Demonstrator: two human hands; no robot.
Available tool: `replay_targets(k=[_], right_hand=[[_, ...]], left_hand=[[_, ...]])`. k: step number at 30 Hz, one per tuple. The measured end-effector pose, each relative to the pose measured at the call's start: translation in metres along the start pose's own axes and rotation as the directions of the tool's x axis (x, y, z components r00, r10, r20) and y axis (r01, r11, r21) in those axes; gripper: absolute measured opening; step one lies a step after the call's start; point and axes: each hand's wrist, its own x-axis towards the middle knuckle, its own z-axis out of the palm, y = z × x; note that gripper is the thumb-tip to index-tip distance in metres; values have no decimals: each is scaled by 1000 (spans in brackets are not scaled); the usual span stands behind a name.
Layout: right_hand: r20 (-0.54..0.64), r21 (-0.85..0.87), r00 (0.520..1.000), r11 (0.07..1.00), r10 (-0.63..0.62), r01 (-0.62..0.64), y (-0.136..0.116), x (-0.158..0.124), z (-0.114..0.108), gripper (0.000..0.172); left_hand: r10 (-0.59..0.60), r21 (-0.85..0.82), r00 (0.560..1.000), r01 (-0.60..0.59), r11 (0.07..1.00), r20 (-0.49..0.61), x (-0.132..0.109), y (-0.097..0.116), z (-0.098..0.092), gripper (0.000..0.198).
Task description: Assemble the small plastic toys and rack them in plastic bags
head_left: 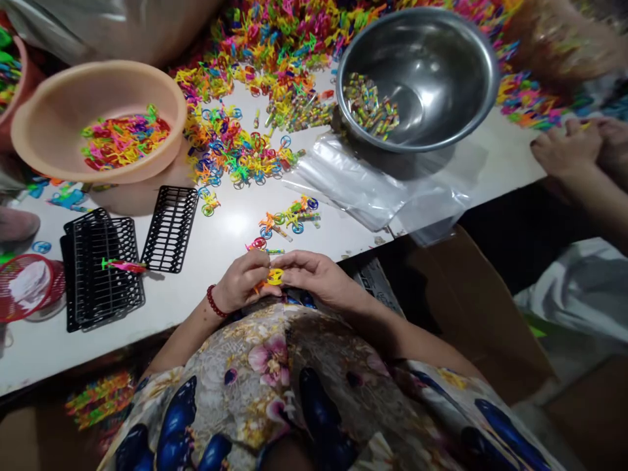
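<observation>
Close to my body, at the table's front edge, both hands pinch a small plastic toy bicycle (275, 277) with a yellow wheel and orange parts. My left hand (241, 280), with a red bead bracelet at the wrist, is closed on its orange side. My right hand (316, 276) has its fingers closed at the yellow wheel. Fingers cover much of the toy. Just beyond them lie a few more toy bicycles (297, 214) with small patterned tubes (282, 233) by them.
A peach basin (36, 131) holds colourful plastic pieces. A steel bowl (441, 85) holds patterned tubes. Clear plastic bags (353, 183) lie below it. Black racks (169, 229) and a red basket (10, 288) are at left. Another person's hands (569, 147) are at right.
</observation>
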Motion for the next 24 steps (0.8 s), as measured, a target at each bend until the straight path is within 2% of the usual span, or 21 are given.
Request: replay_targets(k=[3,10,18,24], right_hand=[[69,61,993,994,90,-95,-2,-15,-2,28],[162,210,970,954,182,-214,-2,-38,0,27],[154,305,936,885,318,-351,-2,-50,5,27],[141,316,930,874,340,-368,10,-54,5,35]], left_hand=[[5,-11,999,-5,1000,37,1,15,1,26],[36,7,986,-38,999,163,2,38,4,24],[44,-32,961,-37,999,273,6,52,8,25],[67,-28,948,-62,998,310,3,55,9,26]])
